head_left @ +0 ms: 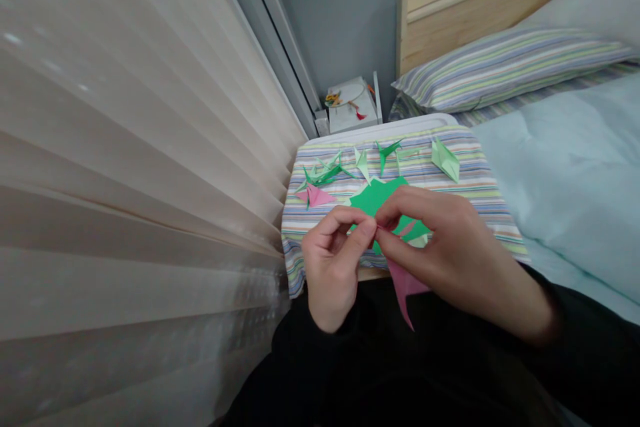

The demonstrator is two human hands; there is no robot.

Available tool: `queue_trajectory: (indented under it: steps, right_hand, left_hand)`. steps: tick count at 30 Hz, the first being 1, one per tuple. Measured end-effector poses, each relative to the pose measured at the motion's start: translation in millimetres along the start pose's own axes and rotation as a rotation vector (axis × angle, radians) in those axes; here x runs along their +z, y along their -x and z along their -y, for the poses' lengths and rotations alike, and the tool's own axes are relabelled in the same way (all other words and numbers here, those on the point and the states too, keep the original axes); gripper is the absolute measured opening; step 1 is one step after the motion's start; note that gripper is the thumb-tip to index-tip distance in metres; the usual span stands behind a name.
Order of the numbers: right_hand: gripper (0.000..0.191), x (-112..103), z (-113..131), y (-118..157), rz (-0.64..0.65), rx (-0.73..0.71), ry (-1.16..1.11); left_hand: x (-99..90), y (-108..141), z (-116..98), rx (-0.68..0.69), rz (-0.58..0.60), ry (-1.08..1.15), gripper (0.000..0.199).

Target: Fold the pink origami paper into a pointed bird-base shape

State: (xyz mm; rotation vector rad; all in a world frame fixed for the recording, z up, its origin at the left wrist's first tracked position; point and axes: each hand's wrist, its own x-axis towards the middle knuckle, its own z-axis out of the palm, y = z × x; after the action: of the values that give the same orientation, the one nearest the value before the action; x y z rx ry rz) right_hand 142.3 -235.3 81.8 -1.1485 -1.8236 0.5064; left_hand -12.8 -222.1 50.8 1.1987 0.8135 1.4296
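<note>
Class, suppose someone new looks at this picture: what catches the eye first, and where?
Near the centre, the left hand and right hand meet at the fingertips, pinching pink folded paper that hangs below them. Just beyond lies a bright green sheet on a striped cloth. A pale pleated curtain fills the left side.

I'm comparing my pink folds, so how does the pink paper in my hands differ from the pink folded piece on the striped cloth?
The pink paper is held up at the fingertips of the left hand and right hand, while the pink folded piece lies on the striped cloth. The right hand hides part of the pink paper; no hand covers the pink folded piece. Both are pink, with pointed ends.
</note>
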Motion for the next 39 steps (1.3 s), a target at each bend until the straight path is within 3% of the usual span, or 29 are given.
queue_trajectory:
  steps: [9, 18, 24, 27, 33, 39]
  right_hand:
    - [0.019, 12.9, -35.3, -26.0, 0.028, 0.130, -0.130]
    - [0.023, 17.2, -59.3, -25.2, 0.164, 0.222, -0.211]
    - [0.029, 15.3, -64.6, -21.8, 0.187, 0.246, -0.300]
    - [0.024, 15.1, -66.3, -18.8, 0.201, 0.261, -0.333]
    - [0.025, 11.3, -60.3, -10.3, 0.015, 0.282, -0.341]
    - [0.015, -1.4, -39.2, -4.8, -0.085, 0.132, -0.130]
  left_hand:
    - [-9.1, -37.0, 35.9, 0.094, -0.003, -0.160, 0.012]
    - [-9.6, -66.3, 40.7, 0.094, -0.069, -0.134, 0.022]
    - [-11.7, -57.2, 39.7, -0.007, 0.167, -0.222, 0.027]
    - [-14.6, -52.8, 39.4, -0.003, 0.179, -0.253, 0.023]
    - [-17.2, -47.1, 35.1, 0.039, 0.090, -0.263, 0.020]
    - [-12.7, -38.1, 21.0, -0.014, 0.183, -0.251, 0.015]
